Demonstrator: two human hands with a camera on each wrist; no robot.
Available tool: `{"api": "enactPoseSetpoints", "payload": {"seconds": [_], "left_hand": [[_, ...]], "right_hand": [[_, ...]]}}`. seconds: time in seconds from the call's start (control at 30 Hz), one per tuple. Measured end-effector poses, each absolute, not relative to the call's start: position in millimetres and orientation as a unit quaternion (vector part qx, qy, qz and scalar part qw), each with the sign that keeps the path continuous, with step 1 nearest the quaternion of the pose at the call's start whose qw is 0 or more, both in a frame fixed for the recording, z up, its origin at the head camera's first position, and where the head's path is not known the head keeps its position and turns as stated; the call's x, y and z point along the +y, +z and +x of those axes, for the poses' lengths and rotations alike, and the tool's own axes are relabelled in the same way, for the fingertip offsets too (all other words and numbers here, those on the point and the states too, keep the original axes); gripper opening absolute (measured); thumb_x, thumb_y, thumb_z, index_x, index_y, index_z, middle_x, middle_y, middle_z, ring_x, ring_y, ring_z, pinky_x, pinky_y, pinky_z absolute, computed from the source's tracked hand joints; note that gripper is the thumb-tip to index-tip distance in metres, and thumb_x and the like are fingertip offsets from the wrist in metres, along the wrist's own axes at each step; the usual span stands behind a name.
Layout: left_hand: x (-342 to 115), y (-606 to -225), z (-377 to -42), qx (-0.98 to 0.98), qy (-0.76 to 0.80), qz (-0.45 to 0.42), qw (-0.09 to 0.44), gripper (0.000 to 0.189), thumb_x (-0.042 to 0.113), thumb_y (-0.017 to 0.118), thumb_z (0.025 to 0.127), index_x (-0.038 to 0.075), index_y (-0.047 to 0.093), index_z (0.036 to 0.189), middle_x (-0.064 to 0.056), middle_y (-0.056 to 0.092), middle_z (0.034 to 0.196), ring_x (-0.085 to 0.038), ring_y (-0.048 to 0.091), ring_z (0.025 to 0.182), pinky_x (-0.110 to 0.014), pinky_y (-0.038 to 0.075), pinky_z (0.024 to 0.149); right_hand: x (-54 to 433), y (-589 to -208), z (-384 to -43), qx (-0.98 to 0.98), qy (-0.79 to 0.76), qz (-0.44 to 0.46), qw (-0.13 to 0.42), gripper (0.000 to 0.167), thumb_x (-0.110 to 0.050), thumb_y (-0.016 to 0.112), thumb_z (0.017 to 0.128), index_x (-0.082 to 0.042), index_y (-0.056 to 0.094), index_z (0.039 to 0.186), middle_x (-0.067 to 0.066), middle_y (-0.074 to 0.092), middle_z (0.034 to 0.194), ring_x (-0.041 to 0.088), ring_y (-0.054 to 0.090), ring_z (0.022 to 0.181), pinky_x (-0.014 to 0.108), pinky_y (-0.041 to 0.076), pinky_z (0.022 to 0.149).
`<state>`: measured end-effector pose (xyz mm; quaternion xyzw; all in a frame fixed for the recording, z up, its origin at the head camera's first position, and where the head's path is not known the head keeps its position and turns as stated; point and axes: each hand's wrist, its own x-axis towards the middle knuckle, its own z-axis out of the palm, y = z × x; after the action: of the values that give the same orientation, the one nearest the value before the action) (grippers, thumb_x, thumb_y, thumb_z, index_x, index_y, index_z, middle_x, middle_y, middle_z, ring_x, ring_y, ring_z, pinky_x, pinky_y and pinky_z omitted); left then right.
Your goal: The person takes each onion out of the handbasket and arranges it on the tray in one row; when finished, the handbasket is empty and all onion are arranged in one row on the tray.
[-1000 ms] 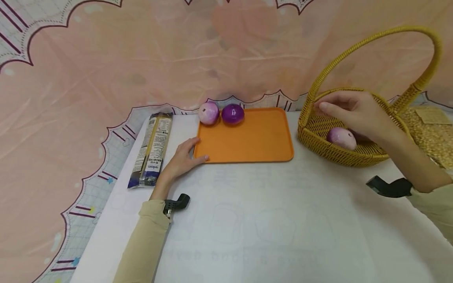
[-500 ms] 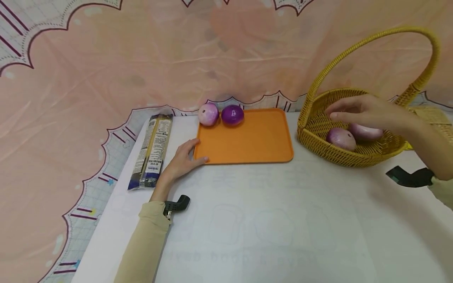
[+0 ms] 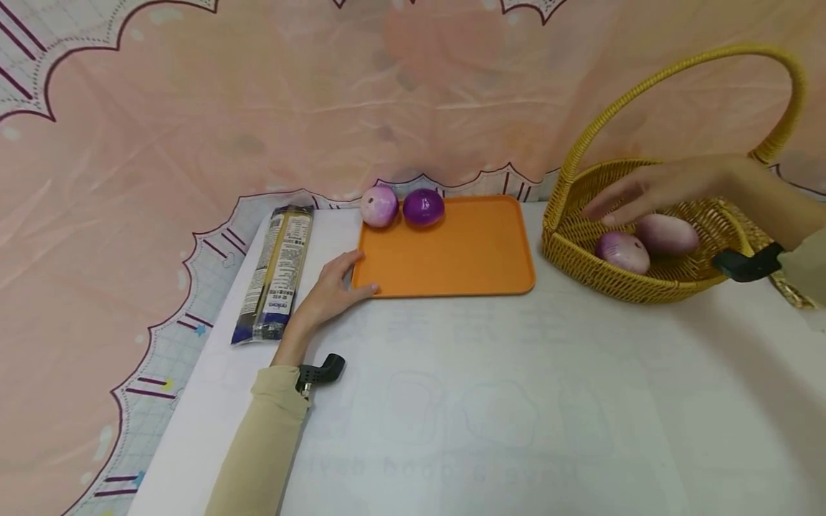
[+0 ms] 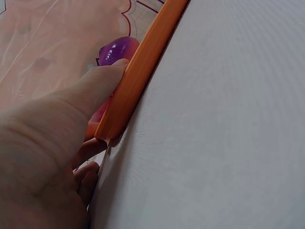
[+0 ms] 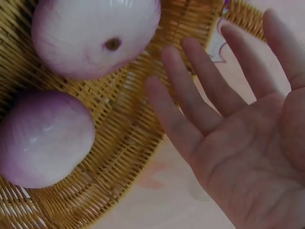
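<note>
Above the wicker basket (image 3: 600,278) on the right, the right hand (image 3: 661,189) hangs with its fingers wide apart, palm bared to the right wrist camera, well clear of gripping anything. Below it, side by side inside the basket, lie a round pale purple onion (image 3: 622,253) and a longer onion (image 3: 667,235).

Across the table, the left hand (image 3: 332,289) holds the near left corner of the orange tray (image 3: 452,254) in a narrow grip, thumb on the near rim and fingers at the left side. Near the far left corner of that tray sit a whitish onion (image 3: 379,206) and a glossy dark purple onion (image 3: 423,208), close together.

Just left of the left hand lies a long packet (image 3: 274,276) with a blue end, its label crowded with print; a larger pale brand word shows by the blue, too small to read surely. On the white table (image 3: 581,444), faint lettering seems to say "Have a good day", running backwards; the faint marks higher up cannot be read.
</note>
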<state>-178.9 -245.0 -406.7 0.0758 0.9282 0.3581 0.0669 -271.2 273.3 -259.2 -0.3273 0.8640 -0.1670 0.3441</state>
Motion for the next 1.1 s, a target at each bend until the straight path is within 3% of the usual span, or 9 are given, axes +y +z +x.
{"api": "enactPoseSetpoints", "payload": {"seconds": [0.2, 0.43, 0.73, 0.97, 1.1], "left_hand": [[-244, -405, -178, 0.927, 0.361, 0.073, 0.071, 0.078, 0.037, 0.071, 0.087, 0.008, 0.035, 0.149, -0.014, 0.028, 0.159, -0.033, 0.017, 0.149, -0.05, 0.015, 0.123], [-242, -404, -179, 0.928, 0.359, 0.073, 0.074, 0.078, 0.037, 0.071, 0.087, 0.009, 0.034, 0.15, -0.014, 0.028, 0.159, -0.033, 0.017, 0.149, -0.051, 0.015, 0.123], [-244, -405, -179, 0.929, 0.357, 0.068, 0.076, 0.077, 0.039, 0.07, 0.088, 0.01, 0.035, 0.15, -0.012, 0.028, 0.159, -0.032, 0.016, 0.149, -0.05, 0.016, 0.123], [-245, -406, -178, 0.93, 0.354, 0.073, 0.071, 0.078, 0.038, 0.07, 0.087, 0.008, 0.034, 0.15, -0.014, 0.028, 0.159, -0.034, 0.017, 0.149, -0.051, 0.016, 0.123], [-246, -406, -178, 0.93, 0.353, 0.076, 0.068, 0.078, 0.037, 0.071, 0.087, 0.008, 0.034, 0.15, -0.015, 0.028, 0.158, -0.035, 0.017, 0.148, -0.052, 0.016, 0.122]], "right_hand": [[273, -262, -285, 0.844, -0.184, -0.329, 0.381, 0.047, -0.023, 0.047, 0.102, -0.01, 0.042, 0.147, 0.014, 0.044, 0.151, -0.018, 0.043, 0.121, 0.012, 0.044, 0.096], [276, -263, -294, 0.832, -0.218, -0.306, 0.408, 0.051, -0.024, 0.046, 0.103, -0.013, 0.035, 0.151, 0.017, 0.033, 0.157, -0.017, 0.043, 0.125, 0.028, 0.052, 0.099], [277, -269, -292, 0.85, -0.201, -0.311, 0.375, 0.049, -0.024, 0.05, 0.101, -0.02, 0.04, 0.149, 0.008, 0.04, 0.154, -0.018, 0.04, 0.124, 0.012, 0.042, 0.096], [283, -279, -292, 0.812, -0.255, -0.306, 0.426, 0.051, -0.018, 0.047, 0.102, -0.008, 0.035, 0.15, -0.01, 0.045, 0.151, -0.016, 0.042, 0.126, 0.012, 0.043, 0.098], [284, -283, -292, 0.801, -0.267, -0.297, 0.446, 0.051, -0.016, 0.048, 0.101, -0.006, 0.035, 0.15, -0.004, 0.046, 0.151, -0.01, 0.044, 0.129, 0.01, 0.041, 0.098]]}}
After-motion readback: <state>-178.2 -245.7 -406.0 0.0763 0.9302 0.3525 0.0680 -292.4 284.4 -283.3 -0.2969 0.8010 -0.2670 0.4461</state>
